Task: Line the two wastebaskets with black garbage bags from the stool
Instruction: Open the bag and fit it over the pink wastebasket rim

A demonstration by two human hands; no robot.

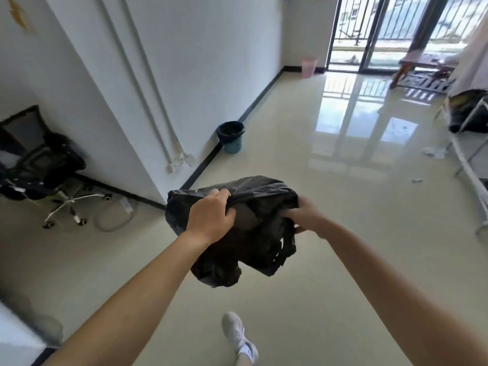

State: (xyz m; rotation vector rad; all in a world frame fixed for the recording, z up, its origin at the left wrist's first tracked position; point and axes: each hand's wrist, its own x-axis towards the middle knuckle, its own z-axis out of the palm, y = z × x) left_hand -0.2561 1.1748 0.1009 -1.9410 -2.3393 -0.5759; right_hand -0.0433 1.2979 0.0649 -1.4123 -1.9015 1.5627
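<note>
— Both of your hands grip one black garbage bag point(245, 228) in mid-air over the floor point(343, 233). Your left hand point(211, 217) is pinched shut on its upper edge, and your right hand point(303, 217) is closed on the opposite side, fingers partly buried in the plastic.

— Why hold it like that?

— You look to be pulling the two sides apart to find the mouth; the film is bunched and hangs crumpled below your wrists, so I judge it isn't open enough yet to drop over a rim.

— And the wastebaskets?

— The blue wastebasket point(232, 140) stands against the white wall point(198, 75), well ahead of you, and it already has a black liner point(230, 129) folded over its rim. Nothing else shows inside it. The pink wastebasket point(309, 67) sits far off in the corner beside the balcony door point(369, 33); it's too small to say for sure, but I see no black at its rim, so this bag probably belongs there.

— The stool?

— I can't pick it out with certainty from here.
</note>
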